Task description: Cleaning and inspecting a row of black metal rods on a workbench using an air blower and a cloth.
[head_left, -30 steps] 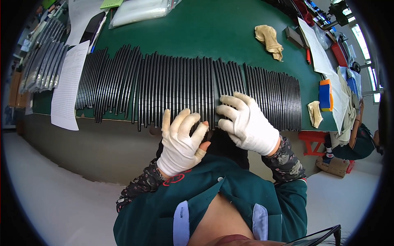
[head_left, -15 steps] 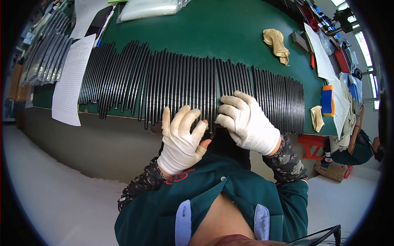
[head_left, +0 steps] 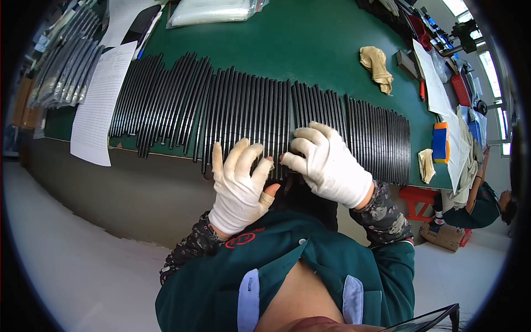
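A long row of slim black rods [head_left: 249, 105] lies side by side on the green table, their near ends along the front edge. My left hand [head_left: 238, 188], in a white glove with bare fingertips at thumb and index, has its fingers spread over the near ends of the middle rods. My right hand [head_left: 332, 166], gloved too, rests bent, parted fingers on the rods just right of a narrow gap in the row. Its thumb side points toward my left hand, and the two hands stay apart. No rod is lifted in either hand.
A lined paper sheet [head_left: 99, 110] hangs over the front edge at left, beside bagged rods [head_left: 69, 72]. Clear plastic bags [head_left: 213, 12] lie at the back. Spare gloves [head_left: 377, 69], a blue-and-orange block [head_left: 441, 143] and papers are on the right. Another person [head_left: 481, 199] sits beyond.
Both hands have shifted slightly left along the near ends of the rods. The right hand's lower finger now reaches farther toward the left hand. The view has tilted a little.
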`<state>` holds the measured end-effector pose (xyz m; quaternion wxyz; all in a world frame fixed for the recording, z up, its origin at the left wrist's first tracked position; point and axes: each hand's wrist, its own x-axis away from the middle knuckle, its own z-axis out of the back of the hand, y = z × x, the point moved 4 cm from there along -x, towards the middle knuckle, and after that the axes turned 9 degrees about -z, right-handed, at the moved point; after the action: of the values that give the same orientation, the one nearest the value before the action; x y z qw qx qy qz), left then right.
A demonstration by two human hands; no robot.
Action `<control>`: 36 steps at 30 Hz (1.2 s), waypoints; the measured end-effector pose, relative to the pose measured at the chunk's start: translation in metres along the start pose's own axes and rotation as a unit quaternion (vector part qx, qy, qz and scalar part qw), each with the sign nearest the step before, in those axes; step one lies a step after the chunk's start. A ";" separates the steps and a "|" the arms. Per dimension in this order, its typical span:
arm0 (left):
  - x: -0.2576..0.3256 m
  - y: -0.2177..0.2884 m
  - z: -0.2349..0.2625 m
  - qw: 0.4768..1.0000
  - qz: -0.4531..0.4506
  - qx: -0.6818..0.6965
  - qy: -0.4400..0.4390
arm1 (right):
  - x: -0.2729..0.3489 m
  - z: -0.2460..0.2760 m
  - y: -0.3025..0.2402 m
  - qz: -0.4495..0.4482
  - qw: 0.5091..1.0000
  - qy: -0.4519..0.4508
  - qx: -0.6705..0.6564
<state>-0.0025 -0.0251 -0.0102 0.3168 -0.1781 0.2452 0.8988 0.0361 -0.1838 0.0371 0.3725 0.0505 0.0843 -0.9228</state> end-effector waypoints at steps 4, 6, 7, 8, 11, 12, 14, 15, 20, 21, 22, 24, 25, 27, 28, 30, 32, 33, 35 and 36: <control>0.002 -0.002 0.000 1.000 0.003 -0.010 0.008 | -0.005 0.002 -0.001 0.018 0.999 0.033 -0.026; 0.003 -0.004 0.000 1.000 0.001 -0.016 0.008 | -0.006 0.001 0.000 0.023 1.000 0.015 -0.012; 0.002 -0.004 0.001 1.000 0.007 -0.014 0.017 | -0.006 -0.002 0.001 0.021 1.000 0.014 -0.014; 0.002 -0.005 0.001 0.999 0.013 -0.012 0.027 | -0.007 -0.003 0.001 0.019 1.000 0.013 -0.016; 0.003 -0.006 0.004 0.999 0.014 -0.017 0.030 | -0.012 -0.002 -0.005 0.017 1.000 -0.001 -0.004; 0.003 -0.006 0.005 0.999 0.018 -0.021 0.029 | -0.014 -0.003 -0.006 0.021 1.000 -0.014 -0.005; 0.004 -0.007 0.008 0.999 0.019 -0.027 0.030 | -0.016 -0.002 -0.006 0.023 1.000 -0.008 -0.006; 0.004 -0.008 0.008 0.999 0.026 -0.033 0.032 | -0.017 -0.001 -0.006 0.031 0.999 0.006 -0.013; 0.007 -0.014 0.010 0.996 0.049 -0.075 -0.001 | -0.020 -0.005 -0.005 0.027 0.999 0.025 -0.006; 0.008 -0.015 0.009 0.996 0.050 -0.071 0.009 | -0.022 -0.005 -0.007 0.024 0.999 0.024 -0.007; 0.009 -0.015 0.009 0.996 0.051 -0.071 0.009 | -0.023 -0.005 -0.009 0.025 0.999 0.024 -0.007; 0.009 -0.016 0.010 0.995 0.059 -0.076 -0.007 | -0.025 -0.008 -0.011 0.033 0.999 0.014 0.002; 0.009 -0.016 0.011 0.995 0.060 -0.077 -0.007 | -0.027 -0.007 -0.011 0.033 0.999 0.005 0.000; 0.008 -0.016 0.013 0.994 0.072 -0.081 -0.012 | -0.030 -0.005 -0.011 0.039 0.999 0.023 -0.009; 0.008 -0.017 0.013 0.994 0.072 -0.081 -0.011 | -0.031 -0.003 -0.011 0.045 0.998 0.042 -0.018; 0.008 -0.018 0.014 0.993 0.077 -0.083 -0.014 | -0.031 -0.007 -0.009 0.049 0.999 0.021 -0.012; 0.009 -0.019 0.013 0.993 0.077 -0.086 -0.007 | -0.031 -0.011 -0.010 0.052 0.999 0.001 -0.007; 0.010 -0.019 0.013 0.993 0.077 -0.087 -0.001 | -0.032 -0.011 -0.010 0.043 0.999 0.019 -0.010; 0.010 -0.020 0.014 0.993 0.078 -0.088 0.000 | -0.034 -0.011 -0.012 0.035 0.999 0.038 -0.014; 0.010 -0.020 0.015 0.993 0.079 -0.090 0.001 | -0.035 -0.013 -0.013 0.036 0.999 0.025 -0.006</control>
<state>0.0010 0.0018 -0.0099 0.2275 -0.1868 0.1773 0.9391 0.0528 -0.1482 0.0313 0.4032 0.0745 0.0973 -0.9069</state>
